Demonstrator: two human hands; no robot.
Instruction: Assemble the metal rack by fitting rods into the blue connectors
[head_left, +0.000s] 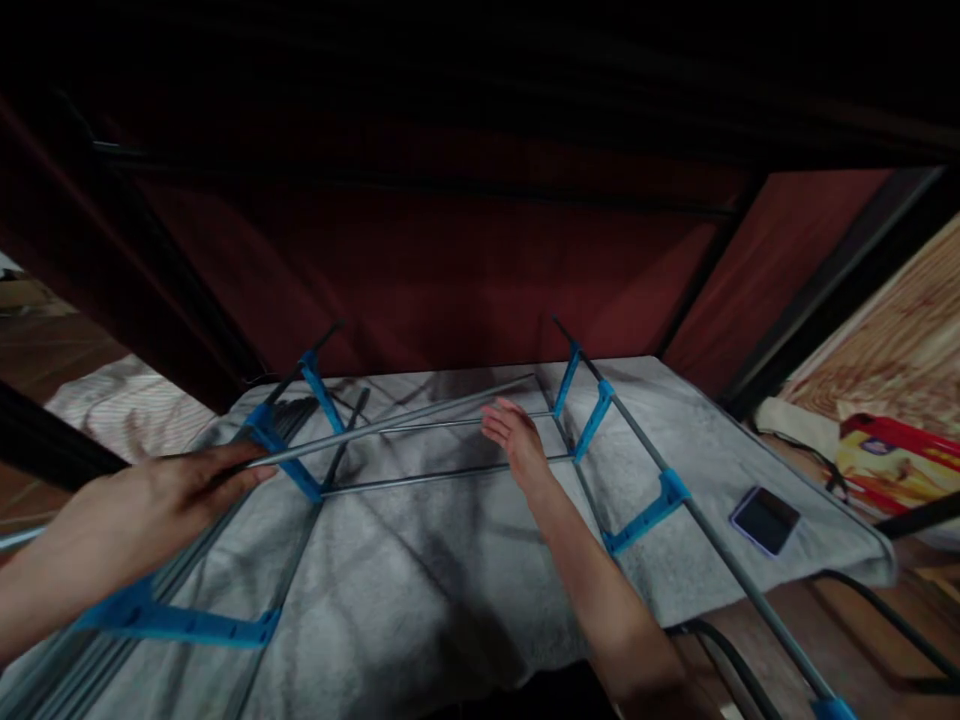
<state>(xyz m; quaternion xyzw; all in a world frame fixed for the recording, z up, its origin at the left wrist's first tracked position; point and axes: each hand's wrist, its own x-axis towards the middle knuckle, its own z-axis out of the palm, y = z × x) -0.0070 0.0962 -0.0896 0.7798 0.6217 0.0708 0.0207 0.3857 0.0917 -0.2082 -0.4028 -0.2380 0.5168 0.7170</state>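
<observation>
A long thin metal tube (405, 415) is gripped near its left part by my left hand (161, 500). It slants up and away over a rack frame of grey tubes with blue plastic brackets. Near the tube's far end, my right hand (517, 435) is open with its fingers stretched out; whether it touches the tube I cannot tell. Crossbars such as the front one (450, 474) link a left blue bracket (289, 455) to a right blue bracket (594, 425). Nearer me are a left bracket (184, 620) and a right bracket (646, 515), with no crossbar between them.
The frame lies on a grey cloth-covered surface (390, 600). More metal tubes (82, 680) lie at the lower left. A phone (765, 520) rests on the cloth at right, beyond it a red and yellow packet (900, 460). A dark red panel (480, 270) stands behind.
</observation>
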